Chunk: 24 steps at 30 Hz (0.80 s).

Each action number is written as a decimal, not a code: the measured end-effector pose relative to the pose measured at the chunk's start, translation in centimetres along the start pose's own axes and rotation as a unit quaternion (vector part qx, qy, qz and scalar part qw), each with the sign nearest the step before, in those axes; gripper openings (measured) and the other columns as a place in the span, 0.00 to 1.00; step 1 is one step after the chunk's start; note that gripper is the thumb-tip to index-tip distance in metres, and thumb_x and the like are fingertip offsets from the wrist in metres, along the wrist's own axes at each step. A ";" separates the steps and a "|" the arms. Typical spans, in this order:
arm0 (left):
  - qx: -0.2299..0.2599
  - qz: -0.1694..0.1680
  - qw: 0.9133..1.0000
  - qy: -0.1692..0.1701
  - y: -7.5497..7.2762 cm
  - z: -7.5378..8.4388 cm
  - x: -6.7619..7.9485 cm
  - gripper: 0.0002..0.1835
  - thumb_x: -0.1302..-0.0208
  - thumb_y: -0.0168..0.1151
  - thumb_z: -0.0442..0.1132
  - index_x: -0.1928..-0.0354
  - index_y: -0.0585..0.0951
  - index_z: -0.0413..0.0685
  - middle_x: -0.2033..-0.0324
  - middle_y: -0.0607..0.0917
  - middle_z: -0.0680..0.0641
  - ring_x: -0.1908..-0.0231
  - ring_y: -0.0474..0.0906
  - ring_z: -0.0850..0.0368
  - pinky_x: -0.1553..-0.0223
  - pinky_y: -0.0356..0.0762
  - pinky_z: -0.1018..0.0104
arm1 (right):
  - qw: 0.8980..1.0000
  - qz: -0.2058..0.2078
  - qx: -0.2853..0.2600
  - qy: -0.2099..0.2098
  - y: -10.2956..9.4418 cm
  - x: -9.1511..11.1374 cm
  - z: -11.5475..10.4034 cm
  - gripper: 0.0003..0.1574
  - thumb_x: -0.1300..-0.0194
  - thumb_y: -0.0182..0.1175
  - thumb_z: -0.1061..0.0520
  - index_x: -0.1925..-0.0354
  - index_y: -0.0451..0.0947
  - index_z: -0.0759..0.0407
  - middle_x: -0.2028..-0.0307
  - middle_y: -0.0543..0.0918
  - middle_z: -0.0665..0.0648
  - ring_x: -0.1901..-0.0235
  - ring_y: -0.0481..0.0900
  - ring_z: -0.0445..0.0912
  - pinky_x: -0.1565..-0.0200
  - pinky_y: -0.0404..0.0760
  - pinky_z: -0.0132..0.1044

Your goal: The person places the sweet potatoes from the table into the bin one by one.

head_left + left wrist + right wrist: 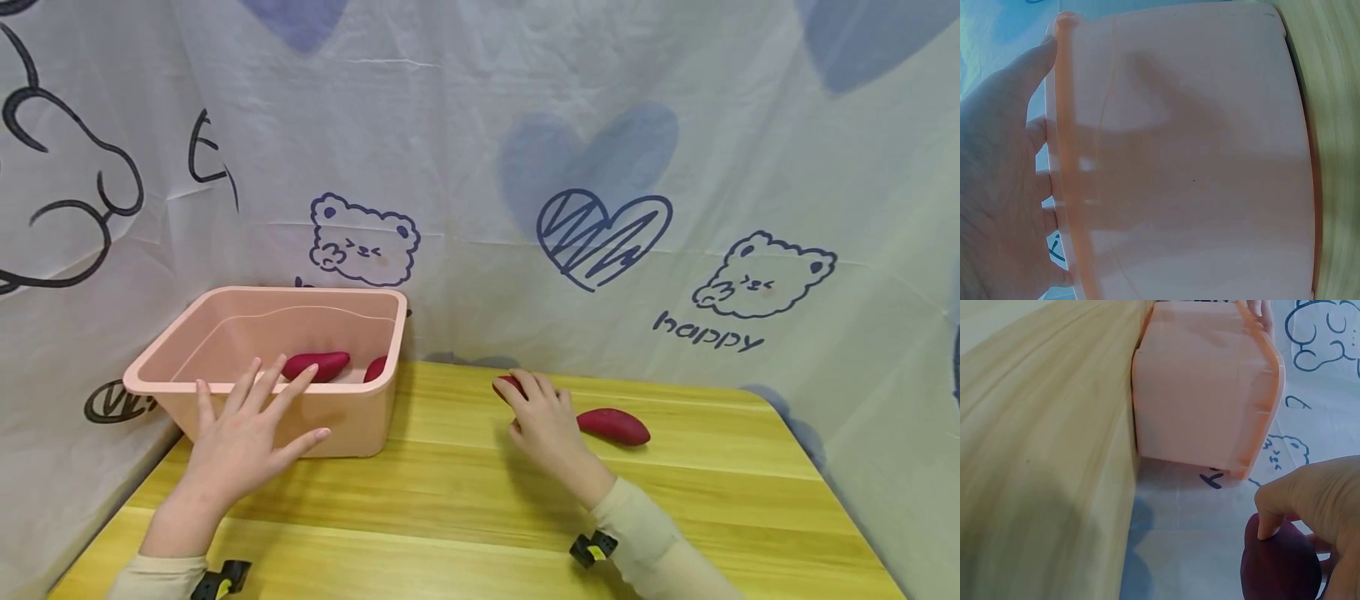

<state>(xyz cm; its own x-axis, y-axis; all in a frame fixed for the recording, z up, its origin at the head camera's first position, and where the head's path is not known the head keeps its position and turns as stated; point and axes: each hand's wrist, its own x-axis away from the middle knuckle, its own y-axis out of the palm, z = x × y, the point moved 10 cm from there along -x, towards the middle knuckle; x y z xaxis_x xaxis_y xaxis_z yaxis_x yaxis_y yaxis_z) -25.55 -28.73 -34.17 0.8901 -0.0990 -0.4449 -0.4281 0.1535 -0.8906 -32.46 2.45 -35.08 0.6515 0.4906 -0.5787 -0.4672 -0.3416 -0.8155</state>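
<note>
A pink plastic bin (360, 425) stands at the left of the table. Inside it lie a dark red sweet potato (322, 367) and part of a second sweet potato (374, 370), mostly hidden by the front wall. My left hand (243, 446) has its fingers spread at the bin's near rim; the left wrist view shows the thumb against that rim. My right hand (546, 421) grips another sweet potato (1279, 565) between thumb and fingers, right of the bin. Just beside that hand, one more sweet potato (615, 427) rests on the table.
The yellow wood-grain table (450, 508) reaches back to a hanging white cloth (465, 167) printed with hearts and bears. The cloth also hangs along the left and right sides. A dark strap device (592, 550) sits on the right wrist.
</note>
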 end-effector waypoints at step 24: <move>0.000 -0.002 1.000 -0.002 0.2 -0.2 0.0 0.45 0.41 0.55 0.72 0.25 0.52 0.74 0.24 0.55 0.42 0.23 0.41 0.40 0.36 0.11 0.28 | 0.999 0.024 -0.029 -0.029 -0.5 -4.3 -3.6 0.35 0.46 0.63 0.61 0.38 0.74 0.46 0.40 0.77 0.55 0.44 0.74 0.53 0.63 0.75 0.48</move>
<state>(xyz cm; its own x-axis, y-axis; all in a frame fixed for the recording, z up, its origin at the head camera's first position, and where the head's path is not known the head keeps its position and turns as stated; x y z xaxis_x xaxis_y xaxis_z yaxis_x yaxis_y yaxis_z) -25.65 -28.87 -34.36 0.8923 -0.0953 -0.4412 -0.4249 0.1526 -0.8923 -32.88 -2.40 -32.16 0.5933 0.5175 -0.6165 -0.4603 -0.4102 -0.7873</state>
